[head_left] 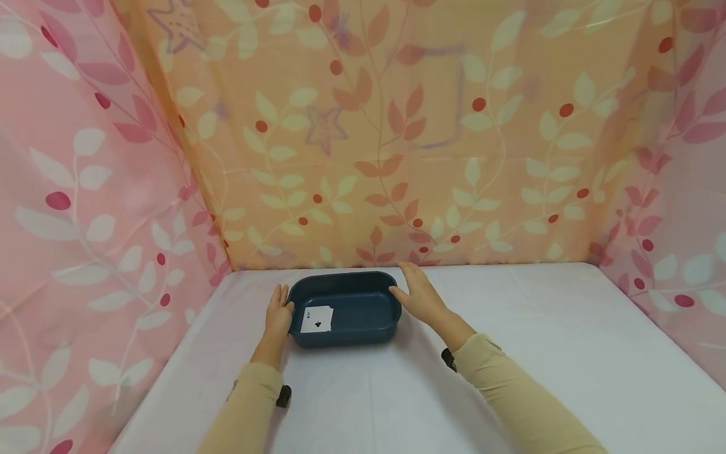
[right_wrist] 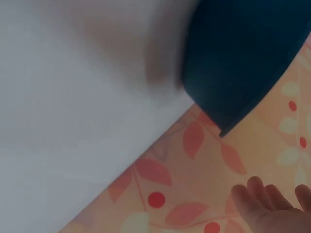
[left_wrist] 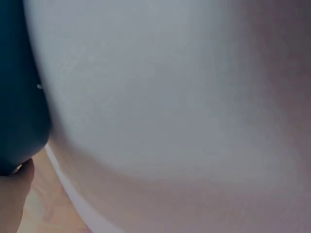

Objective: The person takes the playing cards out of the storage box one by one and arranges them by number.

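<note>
At the near side, two light beige sleeves reach over the white-covered table, each with a dark device at the wrist. The left hand stands at the left end of a dark blue tray. Its grip is loose: the fingers are close to straight and lie along the outside of the end wall, with the thumb at the rim. The right hand is at the opposite end, its grip wide, thumb at the rim and fingers extended toward the table's far edge; in the right wrist view these fingers stand apart from the tray wall. Neither hand is curled round anything.

The tray sits upright near the far edge of the table, left of that edge's middle, its long sides running roughly parallel to it. Whether its base fully bears on the table cannot be told. Inside, at the tray's near left corner, lies a white playing card showing a black club; whether others lie beneath it is too small to tell.

Beyond the far edge hangs an orange leaf-patterned cloth, with pink cloth at the left and right sides.
</note>
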